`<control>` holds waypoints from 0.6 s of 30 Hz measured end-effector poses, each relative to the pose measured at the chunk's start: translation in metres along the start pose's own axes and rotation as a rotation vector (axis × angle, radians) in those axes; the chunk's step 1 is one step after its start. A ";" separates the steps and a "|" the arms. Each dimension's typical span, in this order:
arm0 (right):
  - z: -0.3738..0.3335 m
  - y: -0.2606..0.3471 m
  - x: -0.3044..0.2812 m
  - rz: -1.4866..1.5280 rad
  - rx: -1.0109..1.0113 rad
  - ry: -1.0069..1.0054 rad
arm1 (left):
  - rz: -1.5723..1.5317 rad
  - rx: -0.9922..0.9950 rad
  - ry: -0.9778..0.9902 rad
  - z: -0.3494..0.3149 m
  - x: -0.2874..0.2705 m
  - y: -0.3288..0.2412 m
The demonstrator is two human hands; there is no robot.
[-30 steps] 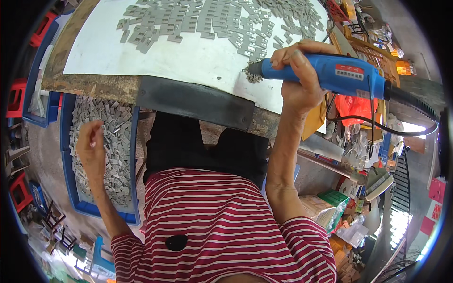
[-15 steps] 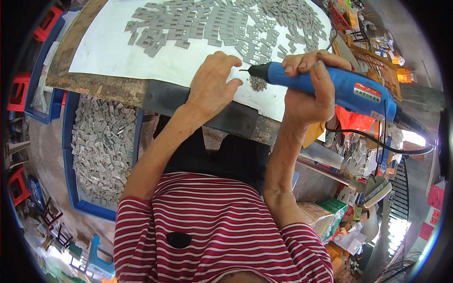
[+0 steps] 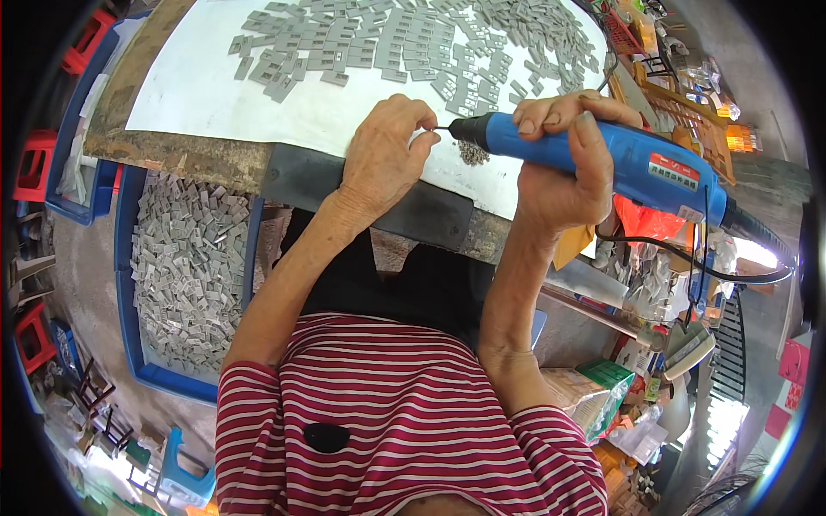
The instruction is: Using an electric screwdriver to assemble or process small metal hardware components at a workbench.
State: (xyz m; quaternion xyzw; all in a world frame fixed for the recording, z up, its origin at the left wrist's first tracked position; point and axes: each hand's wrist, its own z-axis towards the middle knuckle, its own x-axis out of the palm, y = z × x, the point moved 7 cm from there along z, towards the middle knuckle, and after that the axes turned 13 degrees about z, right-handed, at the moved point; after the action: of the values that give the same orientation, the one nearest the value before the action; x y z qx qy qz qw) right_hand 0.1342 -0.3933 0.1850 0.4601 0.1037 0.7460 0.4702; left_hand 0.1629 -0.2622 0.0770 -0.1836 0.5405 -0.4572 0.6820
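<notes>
1. Left of the frame: blue bin [image 3: 127, 327] heaped with loose gray pieces [image 3: 185, 275]; cannot tell whether finished or waiting.
2. Upper middle, on the tabletop [image 3: 172, 155] under a white sheet [image 3: 215, 95]: flat gray pieces [image 3: 413, 52] already in rough rows.
3. Centre: left hand [image 3: 383, 155], grip nearly closed, thumb and forefinger at the driver bit [image 3: 441, 128]; cannot tell whether pinching anything.
4. Right of centre: small heap of tiny metal parts [image 3: 472, 154], apparently left to use.
5. Farther right, near the top: jumbled gray pieces [image 3: 542, 34], not yet in rows.
6. Right: right hand [image 3: 568, 168], grip wrapped around the blue power driver [image 3: 632, 159].
</notes>
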 end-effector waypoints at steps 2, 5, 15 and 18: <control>0.000 0.000 0.000 0.000 0.006 -0.011 | 0.039 0.010 0.009 0.000 0.000 0.000; -0.001 -0.002 0.000 -0.012 0.008 -0.004 | 0.039 0.005 0.008 0.000 0.001 -0.001; -0.001 -0.003 -0.002 -0.031 0.011 0.002 | 0.016 0.026 -0.017 0.000 0.001 -0.003; -0.001 -0.003 -0.003 -0.035 0.013 0.000 | 0.021 0.033 -0.015 0.000 0.001 -0.004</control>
State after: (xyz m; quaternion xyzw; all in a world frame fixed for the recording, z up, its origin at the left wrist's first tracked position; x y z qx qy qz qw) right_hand 0.1356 -0.3936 0.1807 0.4613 0.1165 0.7368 0.4803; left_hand 0.1610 -0.2653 0.0798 -0.1699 0.5295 -0.4576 0.6938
